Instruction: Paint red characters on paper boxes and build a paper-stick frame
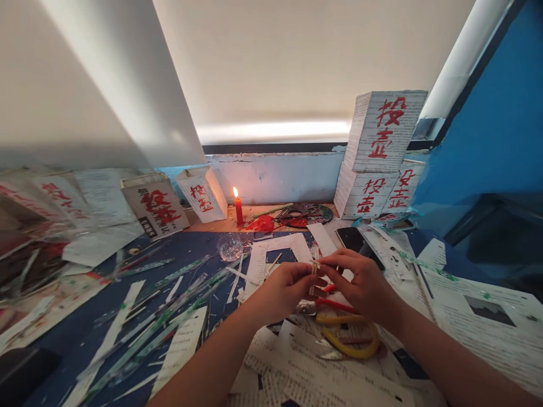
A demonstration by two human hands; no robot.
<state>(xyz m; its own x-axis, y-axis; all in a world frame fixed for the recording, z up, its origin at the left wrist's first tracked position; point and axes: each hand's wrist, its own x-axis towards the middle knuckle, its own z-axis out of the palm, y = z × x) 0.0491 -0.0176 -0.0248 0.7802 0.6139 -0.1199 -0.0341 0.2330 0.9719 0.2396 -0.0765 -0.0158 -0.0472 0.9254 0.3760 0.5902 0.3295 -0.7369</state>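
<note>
Pale little sticks (314, 271), pinched by left hand (278, 285) and right hand (360, 278), over the worktop (72, 333), short of its far edge. I'd guess aligning; next move wants steady, light fingertips.

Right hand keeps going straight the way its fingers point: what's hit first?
For the right hand, probably the small pale piece at its fingertips, then the left hand beyond it; depth is unclear from one view.

The hands (282, 288) partly hide the sticks (314, 269), the right one also the phone (354, 238). Boxes (63, 198) at the table's (195, 246) far left corner are blurred.
</note>
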